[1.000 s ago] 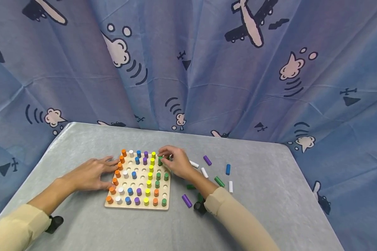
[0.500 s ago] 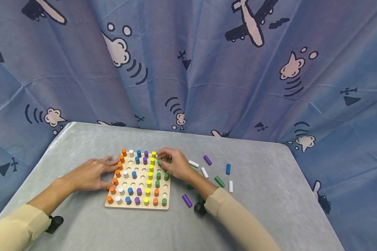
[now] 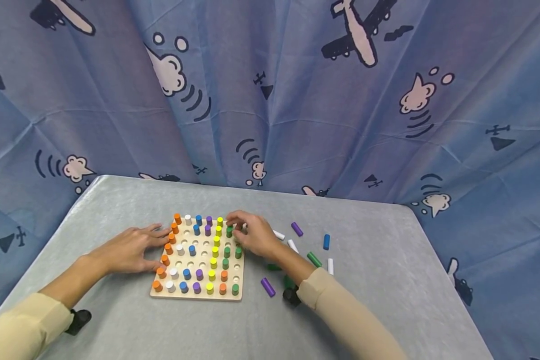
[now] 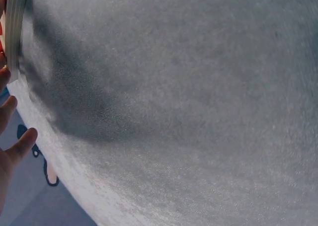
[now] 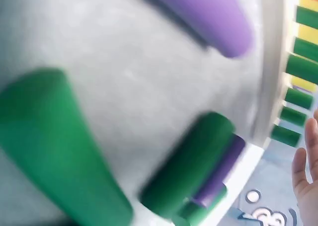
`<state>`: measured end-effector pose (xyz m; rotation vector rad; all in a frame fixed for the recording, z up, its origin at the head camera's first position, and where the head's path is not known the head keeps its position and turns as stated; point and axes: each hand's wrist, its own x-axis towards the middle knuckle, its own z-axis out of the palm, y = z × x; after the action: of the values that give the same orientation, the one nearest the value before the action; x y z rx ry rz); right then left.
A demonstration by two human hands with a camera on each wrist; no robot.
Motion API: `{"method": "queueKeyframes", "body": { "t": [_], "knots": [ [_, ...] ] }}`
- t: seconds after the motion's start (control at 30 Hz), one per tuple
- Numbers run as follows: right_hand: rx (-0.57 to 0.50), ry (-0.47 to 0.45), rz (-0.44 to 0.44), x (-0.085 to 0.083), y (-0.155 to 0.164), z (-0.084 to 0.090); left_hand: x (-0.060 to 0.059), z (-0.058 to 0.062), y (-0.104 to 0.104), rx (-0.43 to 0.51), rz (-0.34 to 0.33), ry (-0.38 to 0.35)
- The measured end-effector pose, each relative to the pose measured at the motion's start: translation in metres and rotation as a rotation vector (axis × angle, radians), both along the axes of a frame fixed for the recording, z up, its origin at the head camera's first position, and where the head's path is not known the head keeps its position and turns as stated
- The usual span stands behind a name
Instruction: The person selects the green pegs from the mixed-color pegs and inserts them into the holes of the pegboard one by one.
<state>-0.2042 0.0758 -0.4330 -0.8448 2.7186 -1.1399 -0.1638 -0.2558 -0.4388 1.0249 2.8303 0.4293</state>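
A square wooden pegboard (image 3: 193, 295) lies on the table, with coloured pegs standing in many of its holes. My left hand (image 3: 132, 249) is spread along the board's left edge, fingertips beside the orange pegs (image 3: 168, 249). In the left wrist view, its fingers (image 4: 22, 145) are extended near the board's edge. My right hand (image 3: 254, 232) is over the far right corner, thumb and fingers apart right beside an upright green peg (image 3: 229, 232). Part of that corner is hidden under this hand. A column of yellow pegs (image 3: 215, 252) stands just left of the green ones.
Loose pegs lie right of the board: purple pegs (image 3: 267, 287), white pegs (image 3: 330, 266), green pegs (image 3: 314, 259) and a blue peg (image 3: 326, 242). Some are partly covered by my right forearm. A patterned blue curtain (image 3: 270, 100) hangs behind the grey table (image 3: 369, 300).
My right hand first lowers the green peg at the far right of the board, then shifts slightly right, leaving more of the peg in sight. My left hand stays in place.
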Motion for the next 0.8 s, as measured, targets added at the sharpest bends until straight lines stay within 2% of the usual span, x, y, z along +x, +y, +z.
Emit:
{"method": "queueKeyframes", "body": {
  "t": [0.13, 0.3, 0.67, 0.8],
  "knots": [
    [-0.057, 0.06, 0.001, -0.002, 0.014, 0.012, 0.0, -0.001, 0.001, -0.006, 0.008, -0.011],
    [-0.073, 0.107, -0.019, -0.004, 0.043, 0.024, -0.001, -0.002, 0.001, -0.014, 0.013, -0.018],
    [0.021, 0.017, -0.061, 0.013, 0.119, 0.023, -0.001, -0.001, 0.001, -0.011, 0.005, -0.013],
    [0.065, 0.026, -0.077, 0.022, 0.144, 0.019, -0.001, 0.001, 0.002, -0.014, 0.006, -0.014]
  ]
}}
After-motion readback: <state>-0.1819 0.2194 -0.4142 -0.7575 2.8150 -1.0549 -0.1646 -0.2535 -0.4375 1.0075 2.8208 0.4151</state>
